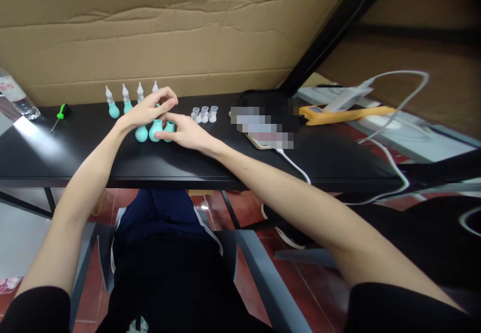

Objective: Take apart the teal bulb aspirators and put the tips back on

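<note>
Fingers on rounded teal bulbs

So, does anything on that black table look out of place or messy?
Nothing looks spilled or broken. The teal bulbs, clear tips and finished pieces stand in tidy rows. Only the white cable trails loosely over the table edge, and a green screwdriver lies apart, far left.

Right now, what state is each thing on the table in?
Assembled teal bulbs with clear tips: four, upright in a row at the back.
Bare teal bulbs: three, no tips, side by side.
Loose clear tips: three, standing, unattached.
Left hand: over the bare bulbs, fingers curled.
Right hand: touching the rightmost bare bulb.
Green-handled screwdriver: lying untouched.
</note>
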The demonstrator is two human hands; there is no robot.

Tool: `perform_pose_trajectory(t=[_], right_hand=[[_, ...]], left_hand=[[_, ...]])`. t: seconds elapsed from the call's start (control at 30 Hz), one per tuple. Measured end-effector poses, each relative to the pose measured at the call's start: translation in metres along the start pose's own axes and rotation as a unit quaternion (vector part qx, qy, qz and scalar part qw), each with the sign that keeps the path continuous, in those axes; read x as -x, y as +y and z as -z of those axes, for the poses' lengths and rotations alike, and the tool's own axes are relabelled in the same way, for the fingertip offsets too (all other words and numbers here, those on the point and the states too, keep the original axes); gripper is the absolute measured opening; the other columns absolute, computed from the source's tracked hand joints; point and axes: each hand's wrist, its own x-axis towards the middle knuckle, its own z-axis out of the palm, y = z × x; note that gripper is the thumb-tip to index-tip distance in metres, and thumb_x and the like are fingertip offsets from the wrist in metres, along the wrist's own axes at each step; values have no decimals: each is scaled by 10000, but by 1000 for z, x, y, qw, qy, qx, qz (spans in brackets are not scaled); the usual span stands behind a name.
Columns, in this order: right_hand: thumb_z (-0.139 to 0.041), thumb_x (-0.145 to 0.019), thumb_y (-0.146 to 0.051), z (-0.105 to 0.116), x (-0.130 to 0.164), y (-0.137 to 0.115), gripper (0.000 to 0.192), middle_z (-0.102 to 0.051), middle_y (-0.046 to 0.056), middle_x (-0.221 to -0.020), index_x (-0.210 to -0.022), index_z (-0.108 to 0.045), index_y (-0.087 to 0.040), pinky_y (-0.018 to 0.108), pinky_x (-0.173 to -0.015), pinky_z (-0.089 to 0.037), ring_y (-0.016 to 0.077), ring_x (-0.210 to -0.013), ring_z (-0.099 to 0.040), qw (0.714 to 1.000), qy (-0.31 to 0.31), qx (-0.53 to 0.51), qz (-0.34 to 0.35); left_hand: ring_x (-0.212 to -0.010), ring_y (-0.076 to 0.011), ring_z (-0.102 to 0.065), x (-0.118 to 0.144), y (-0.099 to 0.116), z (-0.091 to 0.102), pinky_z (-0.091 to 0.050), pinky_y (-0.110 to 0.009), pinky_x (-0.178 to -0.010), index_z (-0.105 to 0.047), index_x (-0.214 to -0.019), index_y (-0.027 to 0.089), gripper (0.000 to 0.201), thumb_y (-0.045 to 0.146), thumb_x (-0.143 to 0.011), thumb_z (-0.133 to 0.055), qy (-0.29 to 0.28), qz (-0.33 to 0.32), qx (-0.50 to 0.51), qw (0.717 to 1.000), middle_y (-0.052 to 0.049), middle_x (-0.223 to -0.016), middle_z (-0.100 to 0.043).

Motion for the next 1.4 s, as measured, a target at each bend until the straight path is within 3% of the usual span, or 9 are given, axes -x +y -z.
perform_pose_trajectory(t=[0.27, 0.43, 0.77, 0.87, 0.97, 1.07, 1.3, 1.4], right_hand=[[-853, -980, -368, -9, -1, -7, 238, -868, 95, -1135, -1155, -793, -219, 448, -985, -582, 321, -961, -770, 998, 33, 52, -14], [-863, -992, -307, -12, -1, -5, 178, -864, 92, -1126, -1117, -787, -207, 435, -986, -569, 326, -999, -772, 997, 28, 71, -17], [-859, -1019, -309, -11, -1, -6, 217, -862, 112, -1198, -1184, -781, -192, 474, -1054, -630, 334, -1050, -806, 997, 7, 72, -12], [-843, -1025, -367, -10, -1, 1, 412, -848, 158, -1343, -1383, -749, -185, 566, -1148, -660, 389, -1180, -823, 997, -9, 77, 3], [-844, -989, -395, -8, 1, 12, 778, -759, 239, -1571, -1689, -598, -162, 664, -1282, -624, 466, -1418, -775, 995, -23, 84, 38], [-815, -963, -357, -5, 3, 20, 945, -702, 265, -1657, -1822, -469, -163, 696, -1342, -589, 484, -1511, -733, 995, -19, 83, 59], [-850, -942, -349, -2, 3, 21, 1038, -835, 170, -1418, -1865, -392, -224, 700, -1154, -682, 421, -1121, -826, 997, 9, 67, 25], [-862, -923, -340, -3, 3, 18, 1105, -843, 155, -1380, -1899, -358, -221, 652, -1113, -689, 400, -1063, -828, 998, 10, 67, 13]], left_hand=[[-936, -180, -794, 2, -2, 7, -670, -316, -873, -755, -1301, 199, 775, 933, -1167, -545, -48, 13, 12, 999, -90, -1169, -750], [-844, -153, -773, 1, -1, 5, -650, -299, -796, -752, -1300, 202, 720, 887, -1194, -559, -65, 22, 24, 997, -72, -1142, -740], [-813, -148, -745, 0, 4, 3, -645, -305, -772, -789, -1321, 207, 671, 844, -1206, -612, -74, 27, 37, 996, -78, -1140, -762], [-836, -160, -758, 0, 3, 4, -649, -305, -776, -793, -1334, 210, 707, 875, -1195, -597, -73, 20, 34, 997, -85, -1144, -781], [-885, -183, -780, 0, 0, 5, -661, -317, -805, -804, -1319, 209, 766, 928, -1167, -587, -63, -3, 23, 998, -87, -1122, -794], [-921, -196, -795, -1, -2, 4, -673, -334, -845, -813, -1313, 221, 770, 935, -1171, -562, -51, -13, 12, 999, -80, -1095, -805], [-1113, -228, -810, 2, 1, 3, -692, -369, -977, -797, -1390, 242, 805, 913, -1223, -386, -29, 18, 18, 999, -110, -1266, -822], [-1130, -235, -812, 2, 1, 1, -691, -371, -989, -802, -1384, 244, 826, 921, -1220, -360, -14, 30, 24, 999, -110, -1234, -817]])
